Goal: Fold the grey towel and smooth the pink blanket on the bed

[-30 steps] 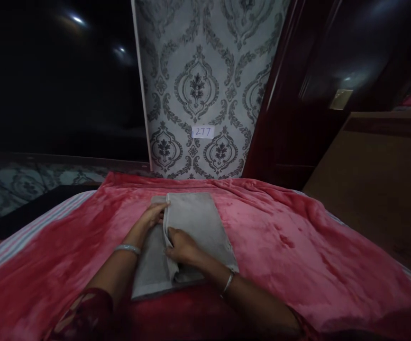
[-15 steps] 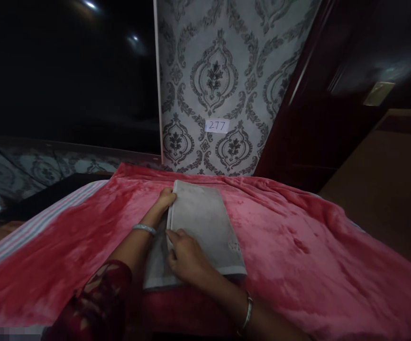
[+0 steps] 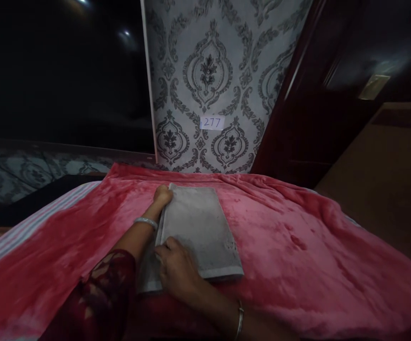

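A red plush blanket [image 3: 297, 246] covers the bed, its far edge against the patterned wallpaper [image 3: 208, 71] bearing a small "277" label [image 3: 212, 123]. Near that far edge lies a folded grey towel [image 3: 200, 227], apparently held flat. The left hand [image 3: 162, 195] curls its fingers over the towel's far left corner; the right hand [image 3: 177, 270] presses the near left edge, fingers bent against the fold.

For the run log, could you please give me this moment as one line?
left hand: on far left corner of grey towel | right hand: on near left edge | towel folded on red blanket
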The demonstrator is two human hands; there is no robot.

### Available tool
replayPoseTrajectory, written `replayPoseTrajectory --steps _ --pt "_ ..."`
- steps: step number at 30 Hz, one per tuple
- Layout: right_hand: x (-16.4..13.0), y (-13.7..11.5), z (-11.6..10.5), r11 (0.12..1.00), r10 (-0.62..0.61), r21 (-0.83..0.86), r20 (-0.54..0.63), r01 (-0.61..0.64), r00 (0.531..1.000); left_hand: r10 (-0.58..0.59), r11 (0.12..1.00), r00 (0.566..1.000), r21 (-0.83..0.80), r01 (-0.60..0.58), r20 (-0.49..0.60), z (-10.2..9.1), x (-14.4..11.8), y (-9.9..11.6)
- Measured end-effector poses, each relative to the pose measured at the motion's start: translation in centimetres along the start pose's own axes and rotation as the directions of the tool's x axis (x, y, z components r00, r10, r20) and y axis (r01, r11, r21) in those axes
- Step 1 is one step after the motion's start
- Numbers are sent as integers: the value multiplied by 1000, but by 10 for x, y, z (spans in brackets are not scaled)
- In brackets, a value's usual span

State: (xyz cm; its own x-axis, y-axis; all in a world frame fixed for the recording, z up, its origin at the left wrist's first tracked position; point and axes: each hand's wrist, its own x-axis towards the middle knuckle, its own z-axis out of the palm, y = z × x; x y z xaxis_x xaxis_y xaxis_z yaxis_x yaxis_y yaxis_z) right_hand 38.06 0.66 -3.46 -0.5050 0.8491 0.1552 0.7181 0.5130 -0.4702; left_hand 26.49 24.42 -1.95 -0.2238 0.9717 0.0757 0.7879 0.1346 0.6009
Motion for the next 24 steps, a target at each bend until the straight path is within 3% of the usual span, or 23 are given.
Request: replayPoseTrajectory --steps 6,10,13,15,16,19,24 --pt "-3 4 14 991 -134 32 23 133 991 -45 990 999 136 44 6 -6 -13 1" --pt "-7 25 -18 955 -241 180 7 236 970 -5 986 999 165 12 -43 -10 -24 10" --pt "-5 50 -46 986 -149 67 -53 152 987 253 941 964 250 -226 -83 -9 -34 15" --pt "-3 67 -51 990 -134 -41 -8 134 991 433 846 901 338 -412 15 -4 -40 12" --pt "-3 74 -49 986 -146 -75 42 149 988 462 808 882 366 -462 92 0 -42 9" --pt "-6 86 -35 974 -191 -85 171 208 966 367 804 894 396 -444 258 13 -44 -5" --pt "-11 86 -26 980 -187 -32 165 194 969 313 818 908 407 -407 278 20 -43 -15"
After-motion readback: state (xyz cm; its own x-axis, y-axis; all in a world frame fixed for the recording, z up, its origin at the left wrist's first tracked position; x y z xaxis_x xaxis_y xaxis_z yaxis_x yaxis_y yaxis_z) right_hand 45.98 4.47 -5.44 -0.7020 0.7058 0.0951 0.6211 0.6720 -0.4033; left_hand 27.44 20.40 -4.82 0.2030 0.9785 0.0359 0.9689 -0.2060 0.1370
